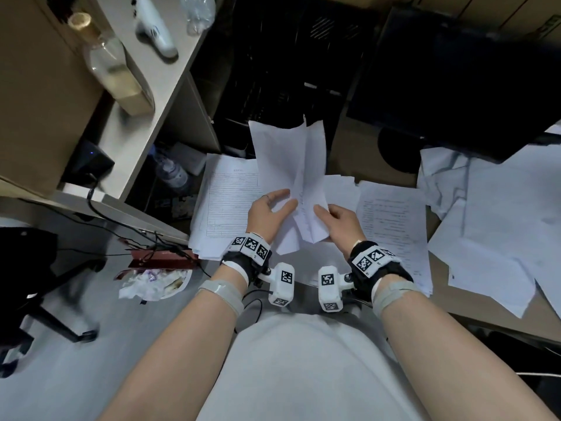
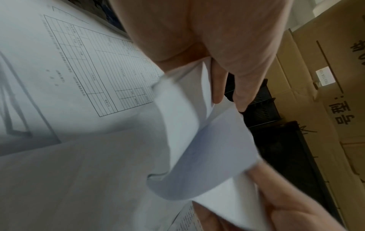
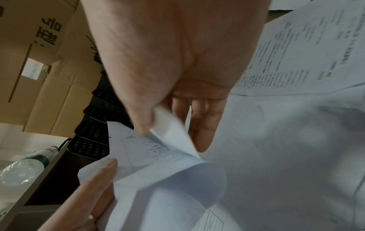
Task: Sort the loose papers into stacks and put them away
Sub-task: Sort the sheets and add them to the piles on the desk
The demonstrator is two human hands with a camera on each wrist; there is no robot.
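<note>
Both forearms extend forward from the bottom of the head view, each wrist carrying a black strap with coded marker tiles and a white camera module. Left hand (image 1: 267,209) and right hand (image 1: 340,221) jointly hold a bundle of held sheets (image 1: 291,165) raised above the work surface. The left hand grips the bundle's lower left edge, thumb on top and fingers beneath; the left wrist view shows the fingers (image 2: 217,84) lying along the paper. The right hand pinches the lower right edge between thumb and fingers; in the right wrist view the thumb (image 3: 138,118) presses on a folded sheet corner with the fingers (image 3: 205,125) behind it. The bundle bows and fans apart along its centre, its upper end tilted away from the person.

Beneath the hands lie sorted piles:
- a form stack (image 1: 224,205) with a printed table grid, to the left;
- a text stack (image 1: 391,220) with printed lines, to the right.

Farther right, loose papers (image 1: 501,226) lie spread and overlapping.

Black trays (image 1: 273,71) stand stacked behind the held sheets. A desk (image 1: 151,95) at the upper left carries a glass bottle (image 1: 112,65). A cardboard box (image 2: 320,65) with printed characters stands beside the trays.
</note>
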